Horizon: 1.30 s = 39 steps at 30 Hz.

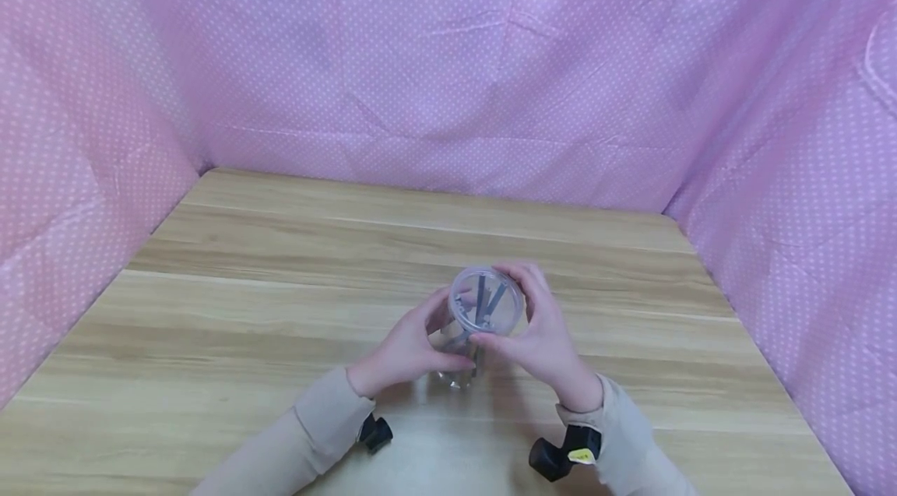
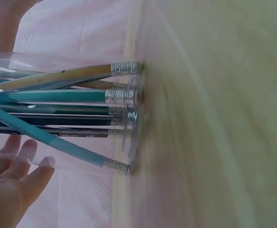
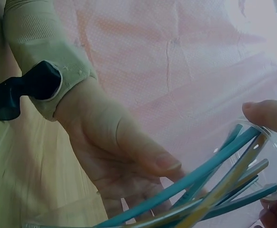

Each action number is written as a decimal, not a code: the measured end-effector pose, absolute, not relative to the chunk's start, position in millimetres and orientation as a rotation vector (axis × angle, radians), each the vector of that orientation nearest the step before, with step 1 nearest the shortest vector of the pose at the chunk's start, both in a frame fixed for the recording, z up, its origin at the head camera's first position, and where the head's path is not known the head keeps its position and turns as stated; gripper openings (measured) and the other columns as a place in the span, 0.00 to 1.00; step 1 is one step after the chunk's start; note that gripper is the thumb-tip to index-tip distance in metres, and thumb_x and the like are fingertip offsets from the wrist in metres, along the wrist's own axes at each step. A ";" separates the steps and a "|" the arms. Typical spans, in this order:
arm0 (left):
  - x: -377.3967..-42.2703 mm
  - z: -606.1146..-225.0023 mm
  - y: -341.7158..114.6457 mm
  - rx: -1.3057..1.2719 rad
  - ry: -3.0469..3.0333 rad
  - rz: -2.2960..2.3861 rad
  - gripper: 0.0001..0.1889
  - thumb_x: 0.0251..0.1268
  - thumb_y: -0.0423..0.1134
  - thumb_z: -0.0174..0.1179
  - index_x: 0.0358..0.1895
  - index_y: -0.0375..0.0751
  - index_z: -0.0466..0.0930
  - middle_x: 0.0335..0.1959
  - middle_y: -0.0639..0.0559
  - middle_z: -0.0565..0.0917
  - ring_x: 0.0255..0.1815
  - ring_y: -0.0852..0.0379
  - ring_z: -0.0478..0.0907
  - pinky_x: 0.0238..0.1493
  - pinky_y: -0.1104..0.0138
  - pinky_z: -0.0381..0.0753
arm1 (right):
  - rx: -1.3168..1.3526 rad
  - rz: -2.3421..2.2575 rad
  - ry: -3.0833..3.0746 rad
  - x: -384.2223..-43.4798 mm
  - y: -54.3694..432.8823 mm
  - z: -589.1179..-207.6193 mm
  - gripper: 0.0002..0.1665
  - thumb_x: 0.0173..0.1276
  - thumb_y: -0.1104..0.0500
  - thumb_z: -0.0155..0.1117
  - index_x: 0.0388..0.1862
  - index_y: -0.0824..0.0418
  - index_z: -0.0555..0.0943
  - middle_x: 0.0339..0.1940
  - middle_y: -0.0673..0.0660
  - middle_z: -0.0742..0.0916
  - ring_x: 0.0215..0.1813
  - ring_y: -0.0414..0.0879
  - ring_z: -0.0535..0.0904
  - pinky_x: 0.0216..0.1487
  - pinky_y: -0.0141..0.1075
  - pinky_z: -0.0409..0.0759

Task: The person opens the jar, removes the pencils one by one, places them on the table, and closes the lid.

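Note:
A clear plastic jar (image 1: 455,381) is held roughly upright, tilted a little, its base near the table; whether it touches cannot be told. Inside stand several pencils (image 2: 58,97), teal, yellow-brown and dark, eraser ends down. A clear round lid (image 1: 502,316) covers the jar's top. My left hand (image 1: 402,344) grips the jar's body, thumb in front and fingers around the far side. Thumb and fingers of my right hand (image 1: 543,336) hold the lid's rim from the right. In the right wrist view, the right thumb (image 3: 269,115) lies against the rim.
The wood-grain table (image 1: 280,247) spreads around both hands. Pink dotted cloth (image 1: 434,68) hangs behind it and along both sides. Black wrist-worn devices (image 1: 561,455) sit at the beige sleeves (image 1: 308,430).

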<state>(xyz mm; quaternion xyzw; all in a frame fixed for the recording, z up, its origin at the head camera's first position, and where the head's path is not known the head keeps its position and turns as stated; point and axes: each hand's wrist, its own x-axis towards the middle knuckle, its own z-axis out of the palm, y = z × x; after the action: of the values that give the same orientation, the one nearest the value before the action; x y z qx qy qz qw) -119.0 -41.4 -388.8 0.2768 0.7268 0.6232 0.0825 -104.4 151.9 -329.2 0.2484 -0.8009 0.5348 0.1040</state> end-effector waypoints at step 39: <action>-128.9 -388.2 -46.8 0.821 2.183 1.804 0.43 0.41 0.34 0.75 0.67 0.43 0.67 0.61 0.49 0.77 0.63 0.49 0.72 0.64 0.53 0.74 | 1.371 1.992 -2.144 -148.1 171.5 -333.5 0.45 0.48 0.56 0.78 0.61 0.74 0.67 0.57 0.50 0.74 0.58 0.41 0.72 0.64 0.33 0.71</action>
<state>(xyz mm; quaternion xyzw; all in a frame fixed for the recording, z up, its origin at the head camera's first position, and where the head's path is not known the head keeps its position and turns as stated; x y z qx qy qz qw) -128.9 -46.8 -388.2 0.2771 0.7370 0.6089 0.0964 -148.1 171.5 -333.5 0.4239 -0.6627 0.6158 -0.0450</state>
